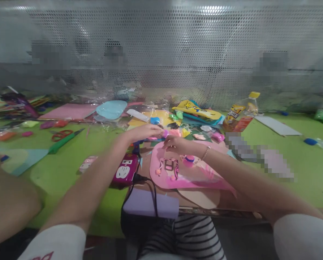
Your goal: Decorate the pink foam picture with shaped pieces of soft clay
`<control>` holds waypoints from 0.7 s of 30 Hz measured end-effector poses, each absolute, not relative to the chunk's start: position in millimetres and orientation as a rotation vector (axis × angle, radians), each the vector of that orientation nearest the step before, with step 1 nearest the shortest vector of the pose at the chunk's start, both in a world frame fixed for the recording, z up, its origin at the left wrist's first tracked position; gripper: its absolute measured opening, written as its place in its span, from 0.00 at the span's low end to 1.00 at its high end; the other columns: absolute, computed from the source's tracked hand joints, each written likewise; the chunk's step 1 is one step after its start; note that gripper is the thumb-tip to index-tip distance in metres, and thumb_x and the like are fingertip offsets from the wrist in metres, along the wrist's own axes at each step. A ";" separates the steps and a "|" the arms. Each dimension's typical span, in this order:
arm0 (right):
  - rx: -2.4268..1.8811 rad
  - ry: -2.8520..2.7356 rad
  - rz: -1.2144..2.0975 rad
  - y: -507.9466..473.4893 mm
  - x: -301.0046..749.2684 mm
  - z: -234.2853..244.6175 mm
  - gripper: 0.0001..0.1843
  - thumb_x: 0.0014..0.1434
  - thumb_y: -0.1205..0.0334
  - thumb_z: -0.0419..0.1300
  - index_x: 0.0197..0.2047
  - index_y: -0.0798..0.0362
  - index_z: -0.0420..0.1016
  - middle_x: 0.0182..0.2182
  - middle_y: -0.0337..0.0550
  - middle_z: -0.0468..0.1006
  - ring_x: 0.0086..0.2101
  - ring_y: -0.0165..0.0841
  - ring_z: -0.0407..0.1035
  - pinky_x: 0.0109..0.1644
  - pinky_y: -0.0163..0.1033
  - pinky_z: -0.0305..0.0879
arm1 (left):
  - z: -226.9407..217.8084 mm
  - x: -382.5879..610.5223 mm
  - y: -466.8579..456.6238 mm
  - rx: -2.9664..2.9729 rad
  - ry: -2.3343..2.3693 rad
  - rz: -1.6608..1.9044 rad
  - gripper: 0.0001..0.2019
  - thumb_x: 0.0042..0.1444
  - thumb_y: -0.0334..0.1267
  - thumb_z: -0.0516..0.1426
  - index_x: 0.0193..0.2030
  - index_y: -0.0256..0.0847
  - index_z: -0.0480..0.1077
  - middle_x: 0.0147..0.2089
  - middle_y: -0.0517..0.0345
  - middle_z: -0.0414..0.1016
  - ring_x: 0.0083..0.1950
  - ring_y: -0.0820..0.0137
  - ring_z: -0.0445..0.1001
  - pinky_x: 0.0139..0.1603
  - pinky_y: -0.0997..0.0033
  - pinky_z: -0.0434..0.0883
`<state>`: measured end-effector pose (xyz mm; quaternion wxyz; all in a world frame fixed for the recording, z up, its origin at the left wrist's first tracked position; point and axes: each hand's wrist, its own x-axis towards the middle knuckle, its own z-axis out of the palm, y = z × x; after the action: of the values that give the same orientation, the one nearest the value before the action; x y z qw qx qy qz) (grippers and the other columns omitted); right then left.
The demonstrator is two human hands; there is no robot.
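Observation:
My left hand [143,132] reaches forward over the far edge of a pink craft board [188,177], its fingers pinched on a small pink piece [164,134]. Right beside it, my right hand [175,143] is curled with fingertips meeting the same small piece. The pink board carries small stuck-on shapes, among them a dark pink square outline [169,165] and a blue-topped blob [189,159]. Small coloured clay lumps [185,133] lie just beyond both hands.
A green table [299,159] holds red scissors [60,135], a green cutter [62,142], a magenta device with a black cable [125,174], pink and blue sheets [69,111], a snack bag [238,117] and a yellow foam shape [196,110]. A perforated metal screen [161,54] stands behind. Another person's arm [7,202] lies at the left.

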<state>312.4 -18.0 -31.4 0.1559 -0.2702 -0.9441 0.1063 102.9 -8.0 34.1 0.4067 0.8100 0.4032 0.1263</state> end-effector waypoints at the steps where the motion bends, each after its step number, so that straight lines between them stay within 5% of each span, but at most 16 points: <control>1: -0.777 -2.711 0.280 -18.3 312.2 -33.6 0.11 0.58 0.74 0.57 0.41 0.56 0.79 0.41 0.51 0.76 0.40 0.32 0.71 0.45 0.37 0.67 | 26.7 103.2 -5.3 2.060 1.017 0.324 0.18 0.58 0.49 0.49 0.48 0.44 0.72 0.53 0.54 0.73 0.54 0.63 0.70 0.51 0.67 0.66; 10: -0.894 -2.786 0.105 -31.1 312.3 -38.3 0.15 0.62 0.69 0.51 0.48 0.58 0.76 0.41 0.55 0.76 0.41 0.40 0.71 0.44 0.47 0.68 | -4.7 98.2 -6.0 2.585 1.124 0.046 0.18 0.61 0.41 0.44 0.44 0.40 0.73 0.50 0.49 0.74 0.50 0.63 0.70 0.50 0.65 0.64; 21: -0.735 -3.023 -0.172 -43.6 325.8 -38.1 0.22 0.65 0.71 0.43 0.60 0.66 0.64 0.58 0.57 0.67 0.60 0.39 0.58 0.63 0.47 0.57 | -9.9 97.6 -5.9 2.618 1.072 -0.026 0.18 0.61 0.39 0.44 0.50 0.42 0.71 0.53 0.52 0.73 0.49 0.65 0.70 0.49 0.70 0.64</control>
<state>325.8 -43.6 -38.1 0.0130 -0.2359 -0.9701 -0.0553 97.6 -5.9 -9.9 0.1557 0.9141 0.3743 -0.0089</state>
